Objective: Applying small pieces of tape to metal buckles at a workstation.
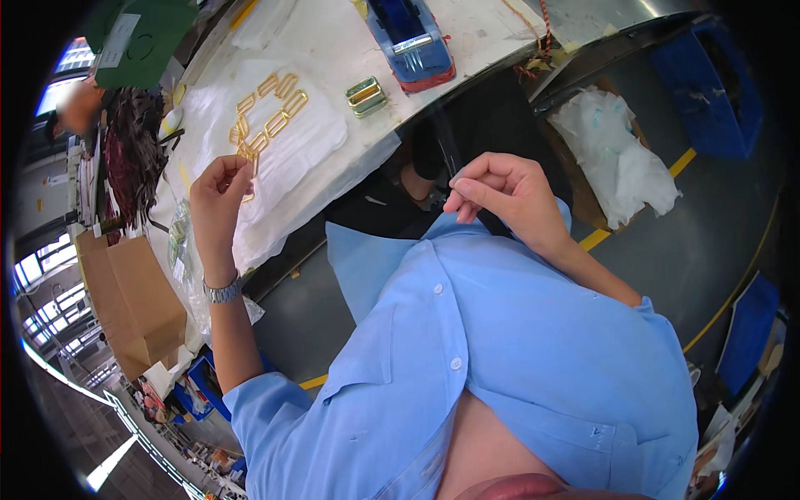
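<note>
**Gold buckles at our fingertips**

Our left hand [218, 196] pinches a flat gold metal rectangular buckle [249, 158] at the near end of the buckle cluster [268, 117] on the white cloth [312, 137]. Our right hand [508, 196], well right of the cloth, is curled, thumb meeting forefinger; anything held there is too small to see.

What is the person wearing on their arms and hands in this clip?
A light blue buttoned shirt with short sleeves, so both forearms are bare. A silver metal watch sits on the left wrist. The left hand and right hand wear no gloves; no rings show.
</note>
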A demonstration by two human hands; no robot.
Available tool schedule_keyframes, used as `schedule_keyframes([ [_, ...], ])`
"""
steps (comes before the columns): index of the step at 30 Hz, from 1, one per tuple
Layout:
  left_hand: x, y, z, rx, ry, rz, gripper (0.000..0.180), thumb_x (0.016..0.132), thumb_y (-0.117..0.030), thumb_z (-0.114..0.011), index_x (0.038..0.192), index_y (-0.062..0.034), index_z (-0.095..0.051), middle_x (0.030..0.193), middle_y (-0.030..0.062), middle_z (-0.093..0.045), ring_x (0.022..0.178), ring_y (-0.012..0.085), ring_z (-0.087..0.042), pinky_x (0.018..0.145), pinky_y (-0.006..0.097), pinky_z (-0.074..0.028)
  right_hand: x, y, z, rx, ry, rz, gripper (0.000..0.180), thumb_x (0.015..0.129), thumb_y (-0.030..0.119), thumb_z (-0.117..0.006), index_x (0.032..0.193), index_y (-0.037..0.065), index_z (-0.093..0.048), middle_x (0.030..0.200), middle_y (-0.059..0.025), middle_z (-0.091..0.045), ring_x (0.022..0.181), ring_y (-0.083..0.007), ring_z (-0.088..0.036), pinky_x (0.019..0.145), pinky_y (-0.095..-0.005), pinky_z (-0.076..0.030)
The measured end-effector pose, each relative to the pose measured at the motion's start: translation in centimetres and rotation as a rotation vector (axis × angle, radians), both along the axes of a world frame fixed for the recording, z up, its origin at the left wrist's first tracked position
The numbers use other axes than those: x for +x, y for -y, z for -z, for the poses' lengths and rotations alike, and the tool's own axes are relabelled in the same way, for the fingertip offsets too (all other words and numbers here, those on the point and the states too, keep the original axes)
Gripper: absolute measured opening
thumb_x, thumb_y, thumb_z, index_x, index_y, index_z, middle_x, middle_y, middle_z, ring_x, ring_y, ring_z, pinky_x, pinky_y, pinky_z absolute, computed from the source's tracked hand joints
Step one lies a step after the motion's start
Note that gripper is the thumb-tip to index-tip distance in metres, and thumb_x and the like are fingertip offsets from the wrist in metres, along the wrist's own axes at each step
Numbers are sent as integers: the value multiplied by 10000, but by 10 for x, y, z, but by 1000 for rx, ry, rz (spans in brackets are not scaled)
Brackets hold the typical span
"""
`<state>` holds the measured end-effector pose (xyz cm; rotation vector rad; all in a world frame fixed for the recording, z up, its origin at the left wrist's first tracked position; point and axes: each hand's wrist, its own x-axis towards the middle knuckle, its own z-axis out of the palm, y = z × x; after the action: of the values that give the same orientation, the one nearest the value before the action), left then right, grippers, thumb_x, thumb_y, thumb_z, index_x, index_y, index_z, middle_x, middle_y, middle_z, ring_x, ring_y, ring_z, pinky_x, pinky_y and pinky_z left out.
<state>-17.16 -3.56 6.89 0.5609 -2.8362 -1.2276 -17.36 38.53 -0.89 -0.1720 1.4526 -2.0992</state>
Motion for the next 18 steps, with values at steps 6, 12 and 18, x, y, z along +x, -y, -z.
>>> schedule_keyframes([
  [6, 19, -105, 6, 956, 67, 225, 182, 1056, -82, -715, 1205, 21, -735, 1315, 156, -740, 1149, 257, -746, 1048, 405, -601, 5, 2, 0, 3, -12, 20, 106, 1086, 36, -653, 1101, -53, -709, 1011, -150, -810, 866, -135, -760, 822, -277, -622],
  [12, 20, -178, 35, 1098, 134, 263, 156, 1016, -63, -764, 1158, 1, -771, 1556, 218, -619, 1385, 263, -633, 1166, 396, -511, 9, 3, 0, -13, 0, 34, 104, 1084, 13, -629, 1121, -68, -684, 1049, -163, -807, 896, -162, -770, 844, -299, -628],
  [18, 17, -190, 36, 1048, 185, 248, 132, 1021, -73, -762, 1133, -7, -788, 1548, 222, -628, 1380, 245, -632, 1203, 396, -450, 10, 3, 0, -19, 7, 41, 125, 1084, 1, -601, 1140, -76, -682, 1067, -165, -805, 914, -169, -776, 860, -307, -633],
])
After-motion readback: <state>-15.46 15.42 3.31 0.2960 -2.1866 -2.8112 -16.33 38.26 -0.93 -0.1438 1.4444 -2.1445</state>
